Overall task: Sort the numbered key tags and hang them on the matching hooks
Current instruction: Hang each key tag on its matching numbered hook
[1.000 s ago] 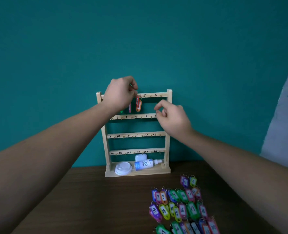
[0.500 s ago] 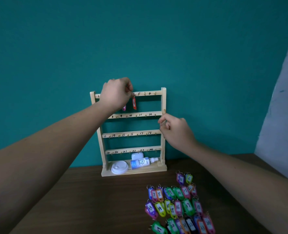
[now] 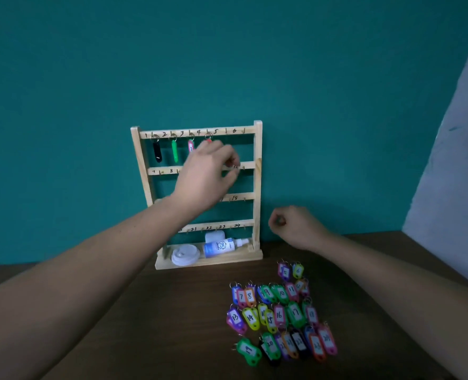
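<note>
A: Left hand (image 3: 208, 174)?
B: Raised in front of the wooden rack (image 3: 258, 187), across its second rail. Fingers curled but blurred. Cannot tell whether they hold anything.

A: Right hand (image 3: 296, 227)?
B: Low, just right of the rack, above the table (image 3: 117, 325). Fingers curled into the palm, thumb against forefinger, nothing seen in it. The hands are well apart.

A: Tags hung?
B: Four on the top rail, by marks 1 to 4: black tag (image 3: 157, 152), green tag (image 3: 174, 151), pink tag (image 3: 190, 146), red tag (image 3: 208, 141). The last is mostly hidden by the left hand.

A: Remainder?
B: Loose tags (image 3: 279, 315) lie in rows on the table, in front of the rack and to its right. On the rack's base are a white lid (image 3: 185, 255), a small bottle (image 3: 222, 246) lying on its side, and a white case (image 3: 215, 237) behind.
</note>
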The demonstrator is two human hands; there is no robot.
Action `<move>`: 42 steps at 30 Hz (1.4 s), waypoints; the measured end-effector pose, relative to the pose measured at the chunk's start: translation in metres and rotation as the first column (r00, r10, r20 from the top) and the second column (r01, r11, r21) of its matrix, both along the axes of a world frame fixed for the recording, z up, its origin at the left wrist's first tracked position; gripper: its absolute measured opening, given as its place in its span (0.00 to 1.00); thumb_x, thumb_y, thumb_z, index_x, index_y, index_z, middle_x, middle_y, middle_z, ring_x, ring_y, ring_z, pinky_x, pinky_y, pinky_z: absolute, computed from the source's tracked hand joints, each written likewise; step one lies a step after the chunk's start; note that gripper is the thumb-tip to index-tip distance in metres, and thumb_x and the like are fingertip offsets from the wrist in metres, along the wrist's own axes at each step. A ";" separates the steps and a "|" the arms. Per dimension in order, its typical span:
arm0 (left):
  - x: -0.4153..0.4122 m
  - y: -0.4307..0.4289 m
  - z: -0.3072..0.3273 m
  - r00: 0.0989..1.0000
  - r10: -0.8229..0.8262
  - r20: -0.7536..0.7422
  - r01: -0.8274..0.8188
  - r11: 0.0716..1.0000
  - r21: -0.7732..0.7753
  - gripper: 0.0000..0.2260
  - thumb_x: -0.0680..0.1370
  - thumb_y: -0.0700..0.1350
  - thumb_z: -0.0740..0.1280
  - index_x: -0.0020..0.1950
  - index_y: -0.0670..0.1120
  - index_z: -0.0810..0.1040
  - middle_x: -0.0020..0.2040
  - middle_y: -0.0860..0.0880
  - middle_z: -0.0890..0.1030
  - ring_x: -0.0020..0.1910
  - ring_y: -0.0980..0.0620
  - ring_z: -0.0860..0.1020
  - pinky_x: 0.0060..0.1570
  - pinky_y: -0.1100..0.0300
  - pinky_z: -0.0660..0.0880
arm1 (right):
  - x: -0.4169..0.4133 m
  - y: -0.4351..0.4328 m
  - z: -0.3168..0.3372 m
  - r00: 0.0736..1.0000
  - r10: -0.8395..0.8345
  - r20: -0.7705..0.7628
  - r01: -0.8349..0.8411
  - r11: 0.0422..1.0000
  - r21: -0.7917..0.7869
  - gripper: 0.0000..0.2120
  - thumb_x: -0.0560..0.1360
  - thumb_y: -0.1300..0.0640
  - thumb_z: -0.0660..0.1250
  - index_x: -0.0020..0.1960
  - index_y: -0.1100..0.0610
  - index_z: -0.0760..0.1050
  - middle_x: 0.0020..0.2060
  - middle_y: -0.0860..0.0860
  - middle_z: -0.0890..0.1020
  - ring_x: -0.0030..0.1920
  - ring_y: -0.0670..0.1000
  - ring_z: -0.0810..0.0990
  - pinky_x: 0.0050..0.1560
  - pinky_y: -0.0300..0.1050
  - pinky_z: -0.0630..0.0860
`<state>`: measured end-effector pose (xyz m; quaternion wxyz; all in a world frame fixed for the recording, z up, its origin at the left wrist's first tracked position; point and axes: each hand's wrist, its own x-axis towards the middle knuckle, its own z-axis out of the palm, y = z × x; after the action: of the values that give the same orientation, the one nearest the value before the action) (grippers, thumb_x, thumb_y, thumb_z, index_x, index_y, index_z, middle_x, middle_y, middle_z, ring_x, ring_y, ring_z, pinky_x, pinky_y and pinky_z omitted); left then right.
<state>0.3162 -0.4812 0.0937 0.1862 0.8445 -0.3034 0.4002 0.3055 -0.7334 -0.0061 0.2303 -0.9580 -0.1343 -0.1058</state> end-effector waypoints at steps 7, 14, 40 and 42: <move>-0.001 -0.035 -0.099 0.958 -0.079 -0.274 0.090 0.996 0.027 0.02 0.78 0.46 0.72 0.49 0.52 0.81 0.44 0.56 0.81 0.49 0.52 0.76 0.48 0.52 0.78 | 0.001 -0.023 -0.045 0.971 -0.094 -0.221 0.060 0.986 -0.155 0.06 0.81 0.55 0.71 0.57 0.49 0.83 0.54 0.46 0.84 0.54 0.47 0.82 0.59 0.48 0.81; 0.008 -0.065 -0.169 0.833 -0.005 -0.553 0.070 0.993 0.097 0.06 0.79 0.47 0.69 0.53 0.52 0.84 0.50 0.52 0.85 0.49 0.50 0.82 0.49 0.51 0.81 | 0.004 -0.036 -0.075 0.949 -0.180 -0.260 0.115 0.962 -0.246 0.10 0.78 0.49 0.73 0.58 0.49 0.84 0.55 0.48 0.85 0.55 0.49 0.83 0.61 0.54 0.81; 0.022 -0.114 -0.208 0.784 0.139 -0.605 0.041 0.961 0.274 0.07 0.81 0.44 0.62 0.54 0.50 0.80 0.52 0.46 0.80 0.49 0.42 0.81 0.48 0.49 0.81 | 0.003 -0.032 -0.096 0.975 -0.185 -0.119 0.155 0.962 -0.225 0.04 0.80 0.53 0.68 0.49 0.45 0.82 0.49 0.46 0.82 0.58 0.52 0.79 0.60 0.54 0.70; 0.021 -0.108 -0.200 0.789 0.125 -0.601 0.024 0.972 0.233 0.07 0.81 0.44 0.63 0.53 0.51 0.81 0.51 0.47 0.82 0.47 0.44 0.82 0.47 0.50 0.82 | 0.002 -0.034 -0.092 0.978 -0.176 -0.111 0.156 0.974 -0.167 0.05 0.80 0.51 0.69 0.51 0.45 0.83 0.51 0.44 0.83 0.58 0.51 0.79 0.64 0.56 0.72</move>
<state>0.3368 -0.5897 -0.1066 0.1650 0.9518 -0.2481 0.0726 0.3080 -0.7673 -0.0979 0.1522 -0.9858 -0.0469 -0.0535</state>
